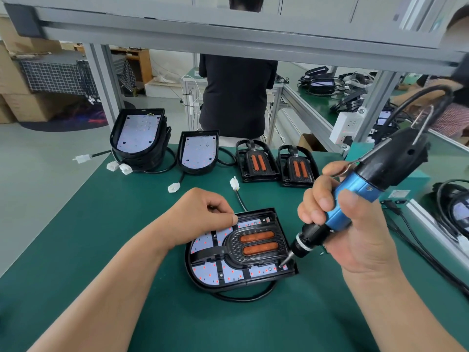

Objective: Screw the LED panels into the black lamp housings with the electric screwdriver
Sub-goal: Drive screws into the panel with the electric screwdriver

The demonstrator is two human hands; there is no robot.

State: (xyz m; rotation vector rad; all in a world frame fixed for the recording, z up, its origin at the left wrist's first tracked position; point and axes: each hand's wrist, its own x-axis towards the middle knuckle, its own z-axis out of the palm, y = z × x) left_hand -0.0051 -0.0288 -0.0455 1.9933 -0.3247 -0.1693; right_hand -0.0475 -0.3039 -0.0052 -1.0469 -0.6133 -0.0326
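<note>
The right hand (pixel 355 224) is gripping the electric screwdriver (pixel 355 196) with fingers wrapped round its blue barrel. It is tilting the tool so that the bit is coming down slantwise onto a screw point at the near right corner of the LED panel (pixel 208 271), probably to keep that corner in sight past the fist. The panel is lying inside a black lamp housing (pixel 243 284), which is sitting flat around the middle of the green worktop (pixel 101 237), within easy reach of both arms. A black grille with two orange strips (pixel 256 243) is lying over the panel. The left hand (pixel 203 212) is resting on the housing's far left part, its fingers curled in and the thumb against the forefinger. Nothing is showing in that pinch, and it looks to be weighing the housing down so the driver's twist is not spinning it. The housing's cable (pixel 243 297) is looping out beneath its near side. A small loose piece (pixel 321 253), perhaps a screw, is lying just right of the bit. Along the worktop's far edge the stock is waiting in order. A stack of housings with panels (pixel 138 133) is standing at the far left corner, and a single one (pixel 198 151) is leaning beside it. Two black frames with orange strips (pixel 275 163) are sitting further right. Beyond the far edge, a person in black (pixel 236 97) is standing with their back turned.
</note>
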